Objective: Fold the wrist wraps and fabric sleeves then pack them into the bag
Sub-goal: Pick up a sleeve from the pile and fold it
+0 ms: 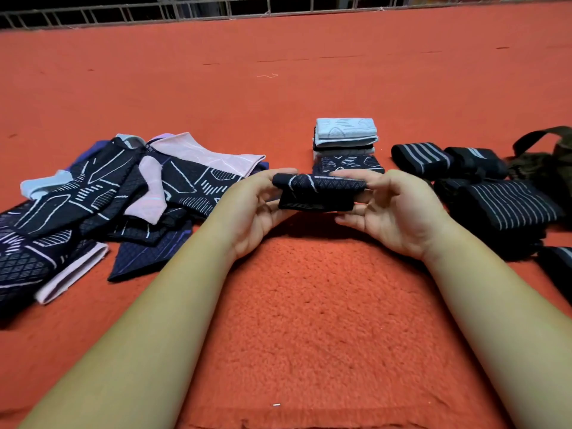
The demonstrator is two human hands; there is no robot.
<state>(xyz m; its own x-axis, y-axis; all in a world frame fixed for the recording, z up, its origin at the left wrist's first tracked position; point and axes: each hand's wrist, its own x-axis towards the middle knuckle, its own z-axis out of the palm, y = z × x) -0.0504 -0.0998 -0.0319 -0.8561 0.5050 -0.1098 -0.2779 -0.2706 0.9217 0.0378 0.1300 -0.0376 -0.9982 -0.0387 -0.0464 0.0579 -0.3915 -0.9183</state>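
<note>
Red mat [309, 320]: carrying everything, sorted by stage.
Unfolded sleeves [102, 205]: lying heaped toward the left edge, apparently awaiting folding.
Wrist wraps [501, 209]: sitting rolled near the right edge, beside the bag [544, 156].
Folded stack [346, 140]: standing mid-mat.
Held sleeve [318, 193]: hanging folded above mid-mat, left hand [250, 212] and right hand [393, 212] pinching its ends, likely keeping the fold closed.

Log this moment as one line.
phase: folding; left hand: holds dark sleeve; right hand: holds dark sleeve; unfolded pile: left; folded stack: behind; bag: right
</note>
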